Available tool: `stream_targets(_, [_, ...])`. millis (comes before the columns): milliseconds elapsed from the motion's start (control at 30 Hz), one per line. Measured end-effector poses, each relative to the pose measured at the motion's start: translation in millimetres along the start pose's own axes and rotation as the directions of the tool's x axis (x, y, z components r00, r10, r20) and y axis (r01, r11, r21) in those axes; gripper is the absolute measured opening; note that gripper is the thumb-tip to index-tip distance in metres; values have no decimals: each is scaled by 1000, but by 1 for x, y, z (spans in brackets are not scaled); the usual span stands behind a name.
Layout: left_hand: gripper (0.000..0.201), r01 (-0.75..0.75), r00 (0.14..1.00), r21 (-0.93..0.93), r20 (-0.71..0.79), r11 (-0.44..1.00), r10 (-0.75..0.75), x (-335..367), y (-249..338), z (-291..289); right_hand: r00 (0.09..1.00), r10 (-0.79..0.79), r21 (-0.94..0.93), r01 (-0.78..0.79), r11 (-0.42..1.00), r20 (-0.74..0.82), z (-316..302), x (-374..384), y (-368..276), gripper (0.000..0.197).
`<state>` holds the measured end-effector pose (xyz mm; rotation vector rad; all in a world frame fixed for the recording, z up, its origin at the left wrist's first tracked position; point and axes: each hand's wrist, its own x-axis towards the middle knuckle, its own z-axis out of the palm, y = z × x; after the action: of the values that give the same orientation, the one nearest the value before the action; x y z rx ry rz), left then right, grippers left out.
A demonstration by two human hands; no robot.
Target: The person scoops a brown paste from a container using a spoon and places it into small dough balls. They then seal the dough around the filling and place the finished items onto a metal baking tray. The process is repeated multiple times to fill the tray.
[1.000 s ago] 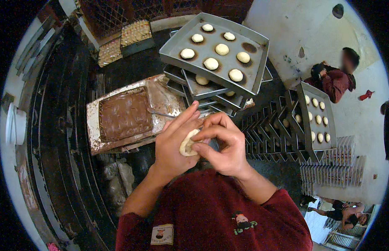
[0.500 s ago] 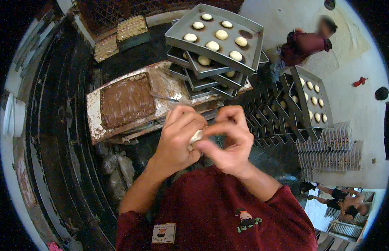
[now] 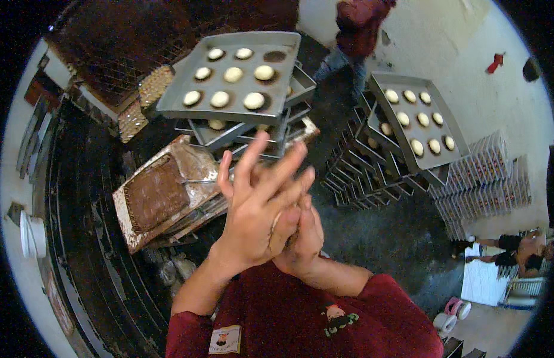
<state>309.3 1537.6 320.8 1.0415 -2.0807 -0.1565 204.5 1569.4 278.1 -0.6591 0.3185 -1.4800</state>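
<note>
My left hand (image 3: 258, 206) is raised in front of my chest with its fingers spread and pointing away. My right hand (image 3: 302, 244) is pressed against its palm from the right, its fingers bent and partly behind the left hand. Whatever lies between the two palms is hidden. Just beyond the hands, a metal baking tray (image 3: 247, 76) sits on a stack of similar trays. Several round pale dough pieces (image 3: 233, 74) are spaced out on it, and one dark spot at its far right corner is bare.
A low table (image 3: 125, 224) on the left bears a pan of brown spread (image 3: 155, 197) and a spatula (image 3: 199, 181). More trays of dough (image 3: 429, 143) are stacked on the right, beside wire racks (image 3: 483, 179). A person (image 3: 360, 30) stands beyond; another (image 3: 518, 256) is at far right.
The pinching fingers and visible bit of pale dough have given way to palms pressed together, the left fingers spread. My view has turned, so the near tray stack appears further left.
</note>
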Motion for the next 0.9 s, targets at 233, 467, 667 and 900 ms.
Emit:
stream_targets(233, [30,235,965,-640,67,732,-252,37,21,88,784,-600,-512,585,628,159,-97,44,-66,26])
stream_targets(467, [17,148,989,-568,82,809,-123,74,31,131,874,-451,-116,436,892,-181,-126,64,-102,28])
stream_targets(667, [19,-66,996,-448,21,892,84,102,29,148,980,-112,235,149,961,-163,-147,82,-129,26])
stream_targets(900, [18,-52,984,-434,-175,899,-28,113,29,152,818,-573,-425,502,753,-47,-139,94,-118,21])
